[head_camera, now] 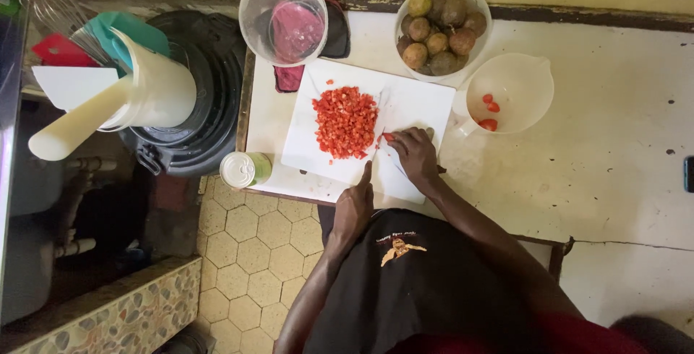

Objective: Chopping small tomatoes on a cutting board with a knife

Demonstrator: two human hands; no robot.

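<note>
A smooth white plastic cutting board (405, 108) is lying on a worn, stained, matt tabletop (614, 152). A translucent plastic bowl (283, 18) is looking glossy; the floor tiles (246, 245) are looking rough.

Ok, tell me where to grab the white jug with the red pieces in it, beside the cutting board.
Take the white jug by its handle, which juts from the lower-left rim toward the cutting board. Probably come from that side, low over the counter; its open mouth faces up, so keep it level.
</note>
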